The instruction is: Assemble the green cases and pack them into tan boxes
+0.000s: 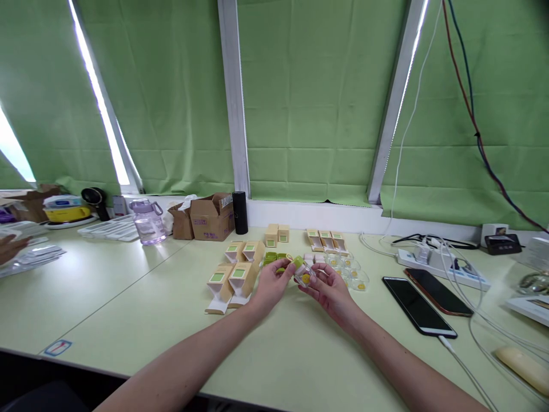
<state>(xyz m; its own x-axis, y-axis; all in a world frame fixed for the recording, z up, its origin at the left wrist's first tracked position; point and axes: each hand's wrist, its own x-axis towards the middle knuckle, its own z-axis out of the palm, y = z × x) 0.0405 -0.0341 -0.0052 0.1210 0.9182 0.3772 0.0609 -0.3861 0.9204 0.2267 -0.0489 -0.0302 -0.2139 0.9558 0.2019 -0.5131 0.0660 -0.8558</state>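
Observation:
In front of me, above the table, my left hand (270, 285) pinches the green-capped end of a small clear jar (305, 278) with a yellow mark on its side. My right hand (334, 293) has its fingers closed round the clear body of the same jar. Green caps (270, 257) sit just behind my left hand, and small pale pink-white pieces (318, 258) lie behind the jar. Right of these stands a group of clear jar bodies (359, 280) with yellow marks. Open kraft boxes (243, 277) with green labels lie left of my left hand.
More kraft boxes stand at the back (271, 235) and lie open (327, 241) near the wall. Two phones (419, 306), cables and a power strip (444, 269) occupy the right. A black cylinder (240, 213), cardboard box (211, 217) and purple bottle (148, 223) stand back left. Another person's hand (12, 247) shows far left.

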